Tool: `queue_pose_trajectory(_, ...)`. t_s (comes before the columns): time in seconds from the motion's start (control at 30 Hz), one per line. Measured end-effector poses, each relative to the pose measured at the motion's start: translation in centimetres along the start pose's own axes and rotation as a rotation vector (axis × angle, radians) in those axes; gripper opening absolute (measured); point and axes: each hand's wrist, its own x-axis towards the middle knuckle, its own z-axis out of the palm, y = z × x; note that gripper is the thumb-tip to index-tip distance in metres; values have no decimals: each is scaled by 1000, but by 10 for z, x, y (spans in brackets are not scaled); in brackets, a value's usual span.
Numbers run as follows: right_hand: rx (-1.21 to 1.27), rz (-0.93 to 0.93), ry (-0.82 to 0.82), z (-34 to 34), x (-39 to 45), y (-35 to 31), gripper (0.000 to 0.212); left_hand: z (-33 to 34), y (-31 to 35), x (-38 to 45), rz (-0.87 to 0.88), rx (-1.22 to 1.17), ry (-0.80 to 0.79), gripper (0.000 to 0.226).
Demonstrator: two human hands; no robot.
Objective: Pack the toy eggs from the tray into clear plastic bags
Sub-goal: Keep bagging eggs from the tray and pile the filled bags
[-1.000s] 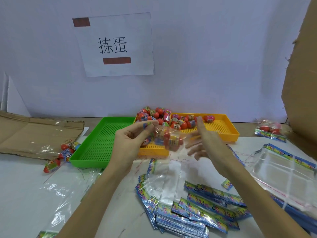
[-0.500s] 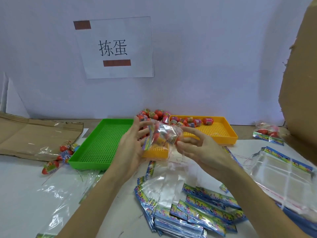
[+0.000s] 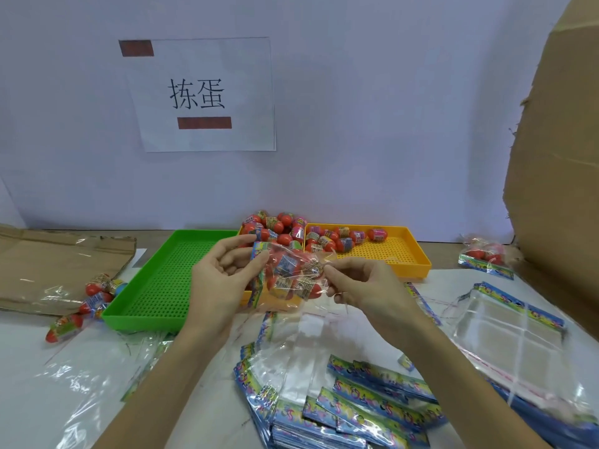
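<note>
Head view: clear plastic bag [image 3: 291, 277] of toy eggs held mid-air at centre, above table [image 3: 29, 377]. Left hand [image 3: 223, 277] gripping its printed header at 9 o'clock; right hand [image 3: 359, 283] pinching opposite end at 3 o'clock. Loose toy eggs [image 3: 327, 236] in yellow tray [image 3: 418, 254] at 12 o'clock, beside green tray [image 3: 162, 286].

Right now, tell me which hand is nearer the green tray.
Left. The left hand hangs over the green tray's right edge, gripping the filled bag; the right hand pinches the bag's far end, beyond it.

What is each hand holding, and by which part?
Both hold one filled bag: left hand grips its printed header end, right hand pinches the clear opposite end.
</note>
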Motion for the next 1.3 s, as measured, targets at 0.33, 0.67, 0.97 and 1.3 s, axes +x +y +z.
queue_pose_trajectory(0.33, 541, 7, 627, -55, 18, -5, 28, 9, 2, -11, -51, 217, -96, 15)
queue_pose_trajectory(0.67, 806, 99, 213, 7, 2, -3, 34, 52, -10, -50, -43, 310, -466, 44)
queue_pose_trajectory(0.97, 540, 116, -19, 46, -14, 8, 59, 45, -17, -49, 15, 426, -259, 11)
queue_pose_trajectory(1.3, -795, -5, -57, -14, 2, -2, 15, 4, 1, -15, 309, 1090, -211, 17)
